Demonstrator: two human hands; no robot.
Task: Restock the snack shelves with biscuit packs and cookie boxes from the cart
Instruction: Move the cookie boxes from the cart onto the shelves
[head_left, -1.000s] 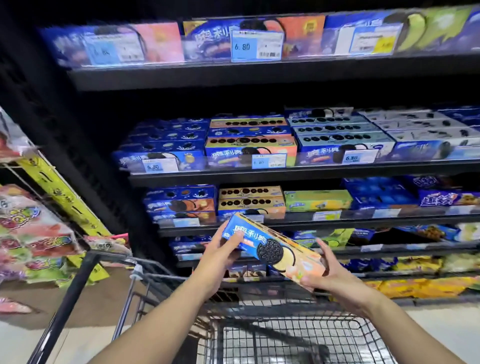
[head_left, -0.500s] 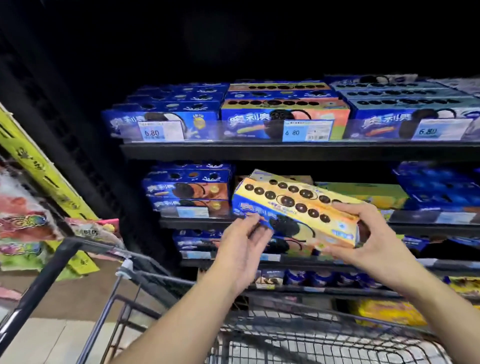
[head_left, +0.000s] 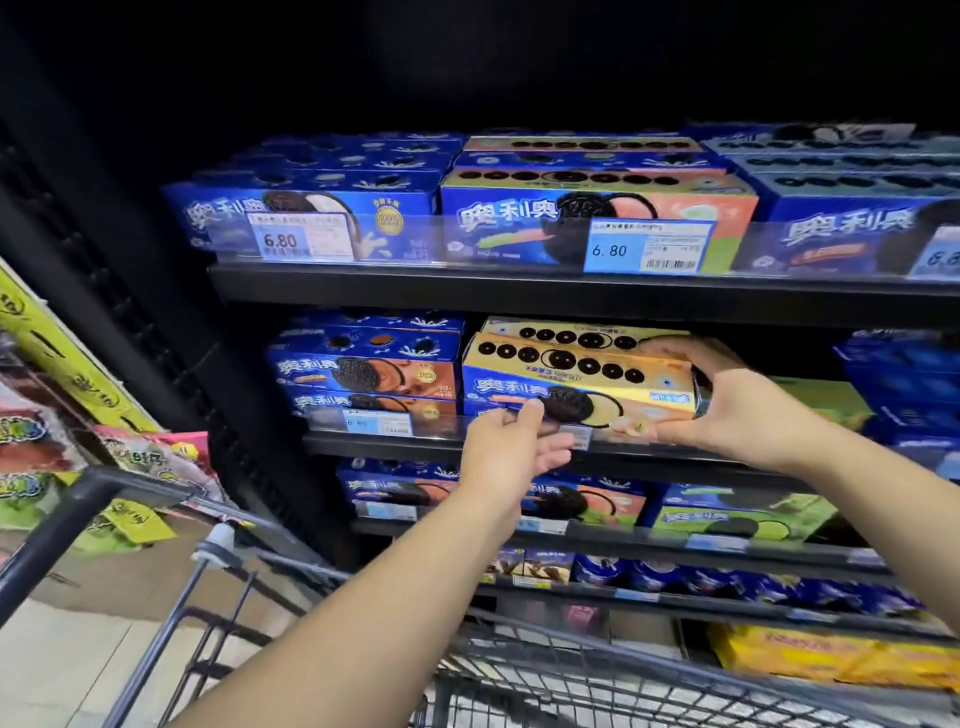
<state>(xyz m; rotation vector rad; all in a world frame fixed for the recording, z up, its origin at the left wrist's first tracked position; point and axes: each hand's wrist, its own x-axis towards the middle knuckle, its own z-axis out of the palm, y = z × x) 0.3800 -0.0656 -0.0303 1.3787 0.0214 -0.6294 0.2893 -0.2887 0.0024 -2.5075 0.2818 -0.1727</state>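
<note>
Head view: the snack shelves (head_left: 571, 291) look packed on every level. The cart (head_left: 571, 686) sits near; what's left in it I cannot tell. At the middle shelf, the yellow cookie box (head_left: 571, 384) is tilted and not yet settled. The right hand (head_left: 743, 410) has its fingers gripping the box's right end. The left hand (head_left: 514, 447) has loose fingers, thumb at the front. The clear shelf lip (head_left: 322, 418) crowds the entry.

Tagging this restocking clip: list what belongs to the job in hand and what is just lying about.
Job: yellow cookie box, gripped by the right hand; left hand, open at its front; middle shelf; cart.
Lying about: hanging snack bags on the left; yellow packs at bottom right; blue boxes above.
</note>
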